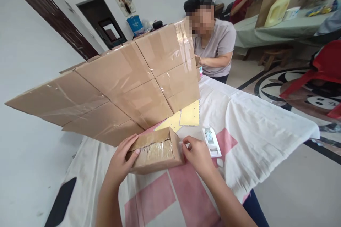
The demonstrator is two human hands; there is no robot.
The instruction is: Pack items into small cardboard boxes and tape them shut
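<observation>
A small brown cardboard box (153, 150) lies on the cloth-covered table, with clear tape shining on its top near the right end. My left hand (124, 158) grips the box's left end, thumb on top and fingers along the far edge. At the right end, my right hand (195, 152) is closed in a pinch beside the box's side. A tiny whitish bit shows at its fingertips, too small to name. Just right of that hand lies a white plastic item (211, 142) with a window-like panel. A small white piece (220, 163) sits below it.
A tall cardboard partition (128, 85) stands across the table behind the box. Yellow scalloped sheets (189, 114) lie at its foot. A dark flat object (61, 202) is at lower left. Across the table sits a person (220, 42); another person (239, 7) is farther back.
</observation>
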